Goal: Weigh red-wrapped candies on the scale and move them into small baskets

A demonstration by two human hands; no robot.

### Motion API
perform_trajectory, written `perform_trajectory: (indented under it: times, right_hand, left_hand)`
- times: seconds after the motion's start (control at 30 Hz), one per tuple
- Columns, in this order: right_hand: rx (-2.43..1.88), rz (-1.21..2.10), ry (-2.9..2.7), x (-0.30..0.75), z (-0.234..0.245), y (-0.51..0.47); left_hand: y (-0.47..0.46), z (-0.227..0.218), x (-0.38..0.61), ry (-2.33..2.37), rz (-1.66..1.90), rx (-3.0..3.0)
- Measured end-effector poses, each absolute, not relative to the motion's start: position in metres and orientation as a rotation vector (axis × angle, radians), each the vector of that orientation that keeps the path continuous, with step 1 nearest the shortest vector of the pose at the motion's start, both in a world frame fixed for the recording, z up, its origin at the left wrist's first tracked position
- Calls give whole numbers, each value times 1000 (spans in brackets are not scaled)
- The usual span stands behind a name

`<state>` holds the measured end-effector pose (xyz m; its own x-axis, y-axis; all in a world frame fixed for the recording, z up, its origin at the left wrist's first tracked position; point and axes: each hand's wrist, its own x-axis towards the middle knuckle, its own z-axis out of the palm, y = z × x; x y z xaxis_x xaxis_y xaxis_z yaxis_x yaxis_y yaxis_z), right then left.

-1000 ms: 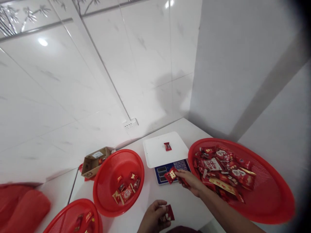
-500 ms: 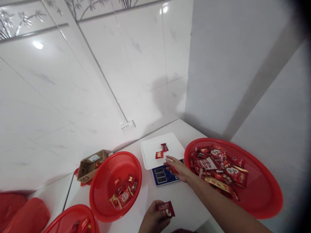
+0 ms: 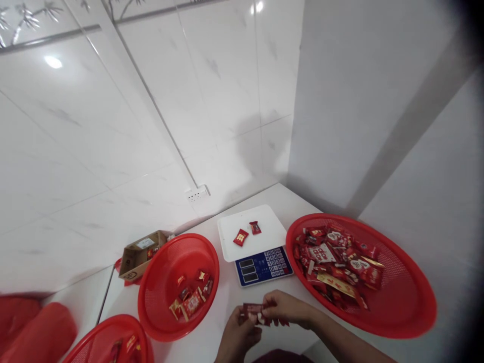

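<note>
Near the table's front edge, my left hand [image 3: 239,331] is closed on a dark red candy packet [image 3: 252,308] with white marks. My right hand [image 3: 284,307] meets it from the other side, its thumb and fingers pinched at the packet's right end. Some red wrapper also shows beneath my right fingers; whether it is a second piece I cannot tell. Beyond my hands stands a blue digital scale [image 3: 260,267] with a white weighing tray [image 3: 232,222]. On the tray lie a red candy with gold print [image 3: 241,237] and a darker wrapped candy [image 3: 255,228], apart from each other.
At the right, a large red basket [image 3: 408,302] holds many wrapped sweets. Left of the scale, another red basket [image 3: 162,282] has several pieces, with a cardboard box [image 3: 132,262] behind it. A third red basket [image 3: 91,348] is cut off below. A socket strip [image 3: 197,194] sits on the wall.
My right hand has drawn back from the scale to the packet in my left hand. The gold-printed candy on the tray has shifted slightly left and turned. The scale's keypad is now uncovered.
</note>
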<state>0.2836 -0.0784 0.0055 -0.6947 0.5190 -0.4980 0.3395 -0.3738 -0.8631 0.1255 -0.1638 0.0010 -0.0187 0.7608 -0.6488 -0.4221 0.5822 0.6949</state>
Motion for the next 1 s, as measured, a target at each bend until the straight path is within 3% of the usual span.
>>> perform_trajectory:
  times: [0.27,0.5,0.77,0.87,1.0]
  right_hand:
    - [-1296,2053,-1033,280,7,-33]
    - [-1102,2334,-1101,278,-3,-90]
    - [-997,2247,-1386,282,9,-111]
    - [-1134,2007,-1425,305,3,-93]
    - [-1470,1377,-1451,364,-19,-54]
  left_hand:
    - [-169,10,122,1343,941,202]
    - [-172,6,127,1268,841,291]
    - [-161,17,139,1270,792,446]
    - [-159,21,139,1213,877,347]
    - [-159,24,132,1192,925,199]
